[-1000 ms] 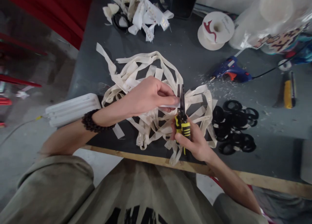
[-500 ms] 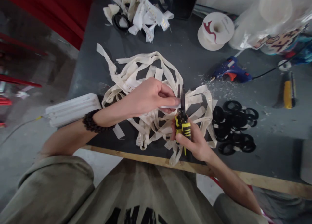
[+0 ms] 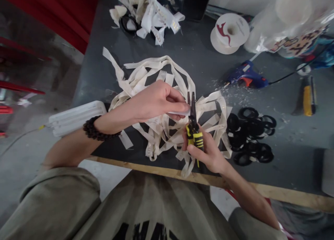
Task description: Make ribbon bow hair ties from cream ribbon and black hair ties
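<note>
My left hand (image 3: 167,102) is closed in a pinch on the end of a white ribbon (image 3: 181,112). My right hand (image 3: 206,151) is wrapped around the yellow-and-black handles of black-bladed scissors (image 3: 192,120). The blades point away from me, slightly apart, right beside my left fingertips at the ribbon's end. Under both hands spreads a tangled heap of cream ribbon (image 3: 156,62), some of it printed.
Black hair-tie-like rings (image 3: 252,127) lie in a pile on the right. Beyond them are a blue glue gun (image 3: 246,74), a ribbon spool (image 3: 231,33) and a yellow cutter (image 3: 308,101). A white power strip (image 3: 77,118) sits at the left edge. Finished-looking ribbon pieces (image 3: 151,15) lie at the back.
Both hands have shifted slightly left. The scissor blades have tilted a little to the left and spread slightly at the tips. My left hand keeps its pinch on the ribbon.
</note>
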Available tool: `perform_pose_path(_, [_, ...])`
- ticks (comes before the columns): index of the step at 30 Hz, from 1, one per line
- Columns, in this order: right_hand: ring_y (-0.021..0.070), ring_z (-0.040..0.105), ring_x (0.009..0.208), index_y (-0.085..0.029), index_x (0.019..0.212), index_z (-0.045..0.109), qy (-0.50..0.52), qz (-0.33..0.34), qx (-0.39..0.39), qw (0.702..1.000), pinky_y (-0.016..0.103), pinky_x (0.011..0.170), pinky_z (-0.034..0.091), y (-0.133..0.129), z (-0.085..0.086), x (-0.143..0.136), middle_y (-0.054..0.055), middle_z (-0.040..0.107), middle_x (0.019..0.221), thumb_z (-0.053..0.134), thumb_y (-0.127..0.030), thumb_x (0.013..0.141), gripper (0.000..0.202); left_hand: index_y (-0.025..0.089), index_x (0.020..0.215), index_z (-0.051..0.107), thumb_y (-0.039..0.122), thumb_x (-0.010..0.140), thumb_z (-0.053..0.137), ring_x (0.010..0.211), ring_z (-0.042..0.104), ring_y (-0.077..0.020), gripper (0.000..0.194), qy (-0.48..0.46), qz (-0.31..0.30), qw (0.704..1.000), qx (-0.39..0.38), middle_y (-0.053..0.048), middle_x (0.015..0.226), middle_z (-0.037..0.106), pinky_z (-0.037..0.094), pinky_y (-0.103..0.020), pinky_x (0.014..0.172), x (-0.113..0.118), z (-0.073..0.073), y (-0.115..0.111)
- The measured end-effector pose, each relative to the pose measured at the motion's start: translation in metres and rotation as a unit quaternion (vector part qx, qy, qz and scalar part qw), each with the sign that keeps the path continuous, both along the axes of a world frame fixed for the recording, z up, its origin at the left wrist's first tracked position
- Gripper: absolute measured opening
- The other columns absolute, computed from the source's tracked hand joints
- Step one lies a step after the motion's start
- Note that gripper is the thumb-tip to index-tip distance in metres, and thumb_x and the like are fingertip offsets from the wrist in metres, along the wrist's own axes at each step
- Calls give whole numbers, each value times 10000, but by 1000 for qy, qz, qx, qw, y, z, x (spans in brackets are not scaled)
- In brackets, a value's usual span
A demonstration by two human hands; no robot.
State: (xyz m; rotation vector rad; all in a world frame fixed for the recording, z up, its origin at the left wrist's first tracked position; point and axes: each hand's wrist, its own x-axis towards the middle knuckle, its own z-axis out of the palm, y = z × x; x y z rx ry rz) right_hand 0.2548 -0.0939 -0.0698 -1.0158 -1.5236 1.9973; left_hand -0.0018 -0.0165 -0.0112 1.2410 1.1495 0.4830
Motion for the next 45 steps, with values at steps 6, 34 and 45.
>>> perform_pose_path(6, [208,627,838,-246,1252,602,3,5,-9,1000,360,768,518,0,0,0,36,639,1016,776,-531,996,421,213,841,872,281,926,797,765,778,-147,133,20,-16,1000,10,-37,845,831,610,-218,709,-1,5,0])
perform_pose_path(34, [204,645,823,-239,1200,607,-26,0,6,1000,355,763,540,0,-2,0,35,665,992,774,-555,991,413,227,844,877,296,925,799,769,785,-158,132,2,-11,1000,11,-33,835,828,617,-237,712,-1,-3,1])
perform_pose_path(45, [198,633,821,-237,1241,613,1,4,-7,1000,349,763,501,1,-1,1,31,666,983,782,-504,999,398,229,817,878,274,927,797,746,789,-149,144,-4,-11,1000,0,-27,818,830,626,-221,697,0,-6,2])
